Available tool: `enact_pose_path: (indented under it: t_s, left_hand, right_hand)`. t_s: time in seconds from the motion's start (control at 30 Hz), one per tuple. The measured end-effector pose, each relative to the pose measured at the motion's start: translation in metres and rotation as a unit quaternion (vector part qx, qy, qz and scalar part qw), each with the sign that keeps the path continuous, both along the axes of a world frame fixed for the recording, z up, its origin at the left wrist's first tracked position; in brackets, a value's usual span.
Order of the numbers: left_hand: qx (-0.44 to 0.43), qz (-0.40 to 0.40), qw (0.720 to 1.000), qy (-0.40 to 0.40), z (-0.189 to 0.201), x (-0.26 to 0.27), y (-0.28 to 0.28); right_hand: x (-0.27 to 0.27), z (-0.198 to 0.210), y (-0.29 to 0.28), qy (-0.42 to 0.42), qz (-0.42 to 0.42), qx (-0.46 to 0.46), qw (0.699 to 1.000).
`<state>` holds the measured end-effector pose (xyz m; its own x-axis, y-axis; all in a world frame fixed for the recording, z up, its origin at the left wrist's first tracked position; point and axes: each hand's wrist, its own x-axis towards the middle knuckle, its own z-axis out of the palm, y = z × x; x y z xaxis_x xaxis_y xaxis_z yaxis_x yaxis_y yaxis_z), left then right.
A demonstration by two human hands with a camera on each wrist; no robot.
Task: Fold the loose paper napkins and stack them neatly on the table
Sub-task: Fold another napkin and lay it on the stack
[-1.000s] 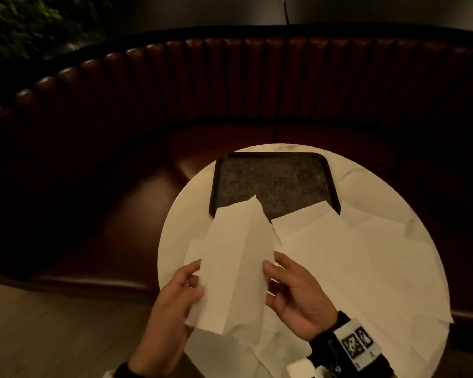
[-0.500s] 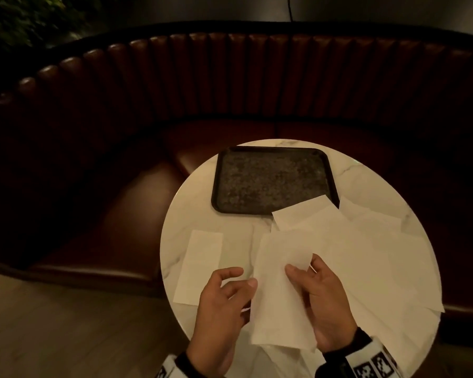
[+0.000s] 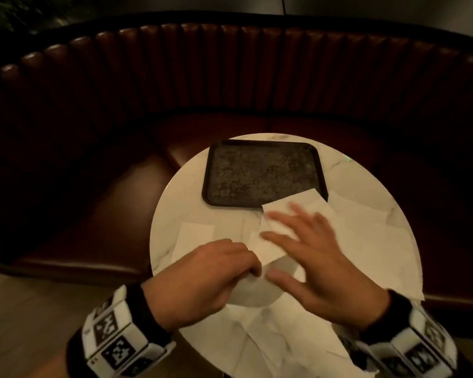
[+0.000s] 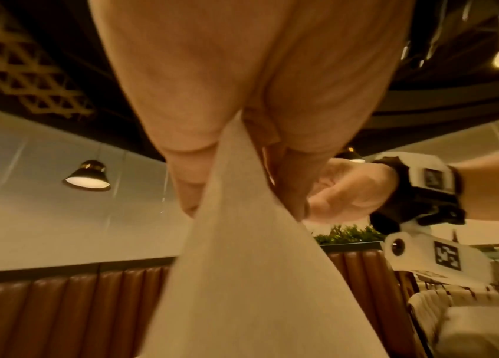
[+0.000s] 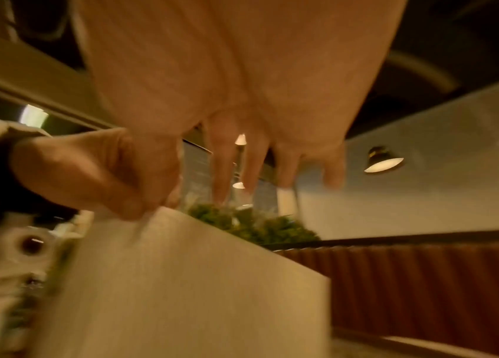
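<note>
**napkin_nerd:** So where's the napkin (image 3: 268, 249) sitting relative to the hands right now?

**boothdweller:** The left hand (image 3: 216, 271) is pinching its near-left part, fingers and thumb curled onto the paper; you can see that clearly in the left wrist view, sheet coming out between thumb and fingers. From that pinch the napkin is running away from the person and a bit to the right, so its long axis is pointing toward the tray (image 3: 260, 148).

**napkin_nerd:** And the right one?

**boothdweller:** The right hand (image 3: 320, 268) is hovering over the napkin with fingers spread wide and straight, gripping nothing. It's blurry, so I can't tell if it's touching the paper. It's the nearer hand to the far end, so I'm guessing it's the one pressing or smoothing next.

**napkin_nerd:** Any finished ones?

**boothdweller:** One folded napkin (image 3: 194, 238) is lying flat just left of the left hand. Loose sheets (image 3: 366, 241) are sprawling over the right and near side of the round marble table (image 3: 175, 203), one corner lapping onto the tray. A curved leather booth (image 3: 230, 77) is wrapping around behind, dim lighting.
</note>
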<state>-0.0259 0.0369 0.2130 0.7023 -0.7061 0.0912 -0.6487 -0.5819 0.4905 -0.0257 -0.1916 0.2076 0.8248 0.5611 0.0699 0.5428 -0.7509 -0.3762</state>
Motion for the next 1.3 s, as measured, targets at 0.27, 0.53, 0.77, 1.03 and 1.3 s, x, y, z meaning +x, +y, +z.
enact_pose_path:
  t_s: [0.27,0.53,0.77,1.03,1.3]
  left_hand:
    - [-0.094,0.148,0.983,0.045,0.015,0.007,0.022]
    - [-0.332,0.395,0.820,0.248,-0.044,-0.020,0.036]
    - [-0.333,0.517,0.727,0.306,-0.122,-0.046,0.046]
    - [-0.297,0.632,0.646,0.308,-0.187,-0.053,0.064]
    - [-0.158,0.682,0.670,0.246,-0.238,-0.032,0.084]
  right_hand:
    - [0.019,-0.004,0.013,0.162,0.042,0.171,0.971]
    - [0.007,-0.029,-0.013,0.294,-0.085,0.207,0.929]
    - [0.018,-0.062,-0.007,0.367,-0.164,0.212,0.891]
    - [0.143,-0.105,0.110,0.241,-0.061,0.105,0.963]
    - [0.206,-0.205,0.226,0.194,0.039,-0.136,0.971]
